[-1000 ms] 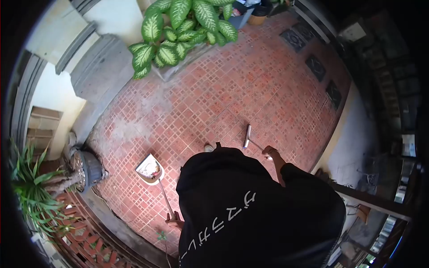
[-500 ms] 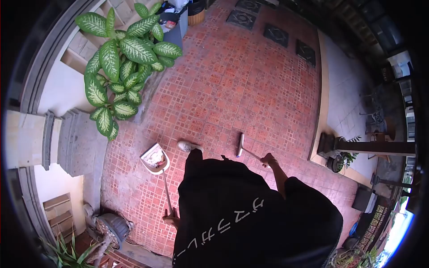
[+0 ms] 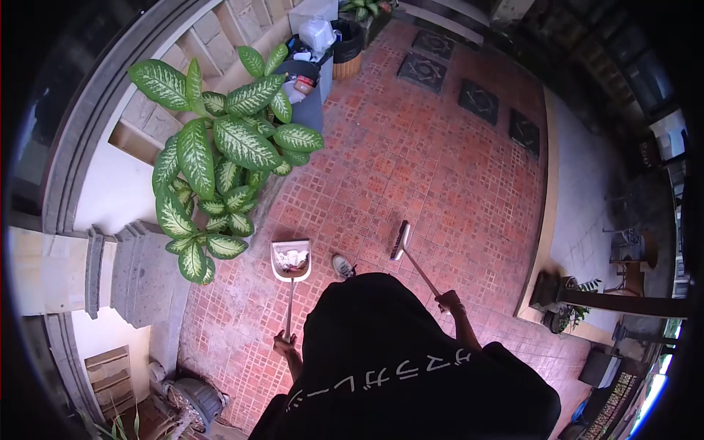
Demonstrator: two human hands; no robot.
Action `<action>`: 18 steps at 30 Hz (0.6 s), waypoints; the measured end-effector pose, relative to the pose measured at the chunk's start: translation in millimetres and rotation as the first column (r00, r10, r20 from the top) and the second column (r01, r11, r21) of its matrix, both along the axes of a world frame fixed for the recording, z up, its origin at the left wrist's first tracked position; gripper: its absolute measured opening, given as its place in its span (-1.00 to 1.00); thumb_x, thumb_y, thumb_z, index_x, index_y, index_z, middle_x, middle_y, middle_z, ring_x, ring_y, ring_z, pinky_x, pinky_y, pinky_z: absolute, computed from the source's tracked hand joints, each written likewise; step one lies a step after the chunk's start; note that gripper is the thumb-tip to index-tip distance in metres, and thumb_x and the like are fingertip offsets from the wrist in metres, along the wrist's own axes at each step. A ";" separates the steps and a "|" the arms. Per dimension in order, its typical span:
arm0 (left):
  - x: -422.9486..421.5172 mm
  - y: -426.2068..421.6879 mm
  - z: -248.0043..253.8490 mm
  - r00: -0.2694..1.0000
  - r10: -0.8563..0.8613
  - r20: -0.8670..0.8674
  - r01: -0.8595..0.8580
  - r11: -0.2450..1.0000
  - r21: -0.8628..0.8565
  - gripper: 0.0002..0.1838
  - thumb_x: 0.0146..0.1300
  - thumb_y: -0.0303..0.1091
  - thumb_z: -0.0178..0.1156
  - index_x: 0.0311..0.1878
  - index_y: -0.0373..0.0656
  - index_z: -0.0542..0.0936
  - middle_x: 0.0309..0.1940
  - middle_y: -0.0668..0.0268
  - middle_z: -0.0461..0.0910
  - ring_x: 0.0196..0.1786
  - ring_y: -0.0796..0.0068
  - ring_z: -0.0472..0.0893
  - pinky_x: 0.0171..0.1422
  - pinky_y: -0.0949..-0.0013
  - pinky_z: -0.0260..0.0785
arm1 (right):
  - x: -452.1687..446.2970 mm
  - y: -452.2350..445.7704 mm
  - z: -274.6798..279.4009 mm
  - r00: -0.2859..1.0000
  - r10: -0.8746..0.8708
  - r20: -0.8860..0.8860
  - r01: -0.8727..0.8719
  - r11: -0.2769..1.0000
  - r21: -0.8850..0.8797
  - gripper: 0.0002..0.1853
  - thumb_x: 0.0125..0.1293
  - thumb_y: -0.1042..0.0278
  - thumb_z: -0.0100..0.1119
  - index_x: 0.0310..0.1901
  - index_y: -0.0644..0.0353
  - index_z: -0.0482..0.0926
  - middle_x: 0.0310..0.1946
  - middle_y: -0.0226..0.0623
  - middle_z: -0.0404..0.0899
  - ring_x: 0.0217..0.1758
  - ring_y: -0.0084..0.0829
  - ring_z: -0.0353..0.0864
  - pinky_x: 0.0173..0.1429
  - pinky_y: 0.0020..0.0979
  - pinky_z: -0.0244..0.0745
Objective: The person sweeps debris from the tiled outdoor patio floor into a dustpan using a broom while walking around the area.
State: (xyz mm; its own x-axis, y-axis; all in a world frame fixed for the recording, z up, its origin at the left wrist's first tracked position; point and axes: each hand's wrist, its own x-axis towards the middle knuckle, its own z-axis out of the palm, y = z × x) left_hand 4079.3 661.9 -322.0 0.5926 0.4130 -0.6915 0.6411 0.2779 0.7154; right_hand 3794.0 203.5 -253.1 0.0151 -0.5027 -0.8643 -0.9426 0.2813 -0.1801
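Observation:
My left hand is closed round the handle of a long-handled dustpan. The white-rimmed pan faces away from me on the red tiles and holds some pale, crumpled litter. On the other side, my right hand grips the end of a broom handle. The broom, with its pale head and dark bristles, is ahead and to the left of that hand, apart from the pan. One shoe of mine shows between pan and broom. A black shirt with white lettering covers much of the lower middle.
A large leafy plant overhangs the floor at left. Behind it are a grey bin with rubbish and a wicker-sided bin. Dark square slabs are set into the tiles. A raised pale ledge borders the right side.
The dustpan has swung right and now points straight ahead, with my left hand further forward. The broom head has tilted, its bristles now showing. The whole view has shifted, and my shoe appears further right.

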 end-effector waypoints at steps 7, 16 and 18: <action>55.4 -55.6 12.9 0.989 -0.030 -0.148 0.040 0.997 0.067 -0.61 0.01 -0.21 -0.13 -0.24 -0.28 0.54 -0.41 -0.06 0.50 -0.57 0.07 0.54 -0.49 0.23 0.48 | 86.1 -100.3 20.5 0.989 0.000 0.149 -0.001 1.000 0.008 -0.74 0.09 0.33 0.11 -0.61 0.37 0.48 -0.74 -0.27 0.46 -0.76 -0.49 0.42 -0.72 -0.43 0.31; 1.0 -193.4 28.2 0.998 0.037 0.045 -0.050 0.948 0.314 -0.65 -0.01 -0.23 -0.06 -0.32 -0.31 0.56 -0.48 0.01 0.49 -0.66 0.17 0.49 -0.62 0.32 0.42 | 201.4 -312.7 -11.5 0.788 0.519 0.331 -0.503 0.853 -0.142 -0.81 0.01 0.35 0.06 -0.58 0.30 0.49 -0.74 -0.28 0.45 -0.73 -0.50 0.44 -0.66 -0.43 0.37; -33.0 -231.2 17.9 0.948 -0.215 0.233 0.012 0.759 0.651 -0.64 0.05 -0.20 -0.12 -0.35 -0.29 0.55 -0.50 0.07 0.52 -0.74 0.22 0.41 -0.65 0.29 0.34 | 231.5 -362.8 -16.4 0.756 0.609 0.238 -0.580 0.793 -0.186 -0.82 -0.02 0.33 0.05 -0.49 0.30 0.50 -0.73 -0.28 0.44 -0.71 -0.50 0.45 -0.64 -0.43 0.38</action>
